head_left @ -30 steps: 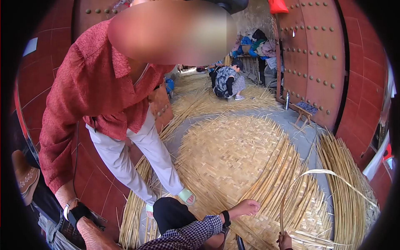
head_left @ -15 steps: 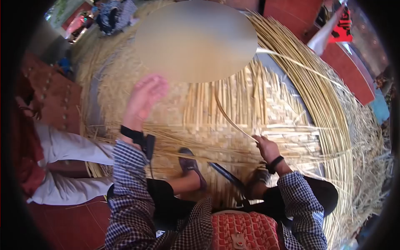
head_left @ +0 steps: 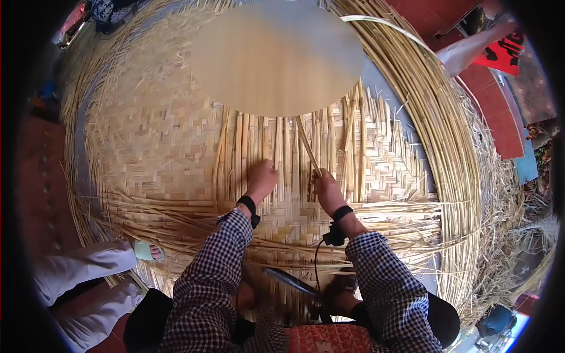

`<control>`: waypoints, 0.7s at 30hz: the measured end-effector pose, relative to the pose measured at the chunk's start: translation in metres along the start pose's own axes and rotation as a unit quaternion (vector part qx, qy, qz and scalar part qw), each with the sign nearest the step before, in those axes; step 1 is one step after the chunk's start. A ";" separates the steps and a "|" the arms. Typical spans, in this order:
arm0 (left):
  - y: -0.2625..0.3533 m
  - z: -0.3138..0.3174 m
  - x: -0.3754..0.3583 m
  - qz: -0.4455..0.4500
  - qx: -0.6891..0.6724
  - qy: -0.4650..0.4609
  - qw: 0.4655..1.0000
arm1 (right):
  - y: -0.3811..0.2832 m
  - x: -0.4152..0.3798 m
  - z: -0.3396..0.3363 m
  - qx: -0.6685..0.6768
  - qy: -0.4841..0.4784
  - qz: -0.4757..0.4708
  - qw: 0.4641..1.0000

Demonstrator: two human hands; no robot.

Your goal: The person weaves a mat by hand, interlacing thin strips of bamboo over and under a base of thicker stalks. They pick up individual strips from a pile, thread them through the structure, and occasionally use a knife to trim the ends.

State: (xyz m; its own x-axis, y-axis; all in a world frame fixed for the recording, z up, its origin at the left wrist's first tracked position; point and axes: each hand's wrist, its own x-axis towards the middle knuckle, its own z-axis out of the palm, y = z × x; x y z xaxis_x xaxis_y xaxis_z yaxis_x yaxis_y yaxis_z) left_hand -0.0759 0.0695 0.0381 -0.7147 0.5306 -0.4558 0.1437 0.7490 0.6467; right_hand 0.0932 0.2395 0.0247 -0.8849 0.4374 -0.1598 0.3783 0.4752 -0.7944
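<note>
My right hand (head_left: pixel 331 191) is closed around the near end of a split reed strip (head_left: pixel 305 141), which slants away over the mat. My left hand (head_left: pixel 262 178) lies low on the upright strips left of it, fingers curled. What is in those fingers, if anything, is hidden. Beneath both hands spreads a large woven reed mat (head_left: pixel 153 135) with a zigzag pattern. Loose lengthwise strips (head_left: pixel 238 138) lie side by side beyond my hands. A blurred oval hides the mat's far middle part.
Long reed stalks (head_left: pixel 435 112) run in a thick bundle along the right edge. Crosswise strips (head_left: pixel 159 215) lie nearer my body. A long dark tool (head_left: pixel 291 284) rests between my feet. At left, another person's pale-trousered leg (head_left: pixel 88 265) and sandalled foot (head_left: pixel 147 251) reach the mat.
My left hand has come down from its raised place at the upper left onto the strips. My right hand, still gripping the reed strip, has moved left and farther forward. The view has shifted.
</note>
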 end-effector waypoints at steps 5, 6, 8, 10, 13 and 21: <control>0.014 -0.006 0.033 -0.108 -0.021 -0.066 0.992 | -0.008 0.033 0.009 0.105 0.037 0.091 0.990; 0.012 -0.010 0.033 -0.105 -0.099 -0.053 0.988 | -0.006 0.036 0.008 0.120 0.049 0.109 0.986; 0.016 -0.019 0.023 -0.097 -0.256 -0.023 0.961 | -0.002 0.033 0.009 0.260 0.049 0.109 0.958; 0.029 -0.030 0.013 -0.110 -0.355 -0.028 0.928 | -0.016 0.019 0.004 0.388 0.033 0.115 0.914; 0.028 -0.058 0.026 -0.095 -0.524 -0.107 0.840 | -0.044 0.002 -0.002 0.304 0.090 0.091 0.944; 0.025 -0.069 -0.027 0.036 -0.704 -0.091 0.703 | -0.033 0.059 -0.024 -0.002 -0.253 -0.061 0.966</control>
State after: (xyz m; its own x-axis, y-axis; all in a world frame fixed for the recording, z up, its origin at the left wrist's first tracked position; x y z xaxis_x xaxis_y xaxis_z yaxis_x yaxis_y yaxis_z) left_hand -0.0998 0.0466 0.1086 -0.6216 0.6856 -0.3789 -0.7379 -0.3500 0.5771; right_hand 0.0348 0.2680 0.0551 -0.9423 -0.0506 -0.3309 0.2623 0.5026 -0.8238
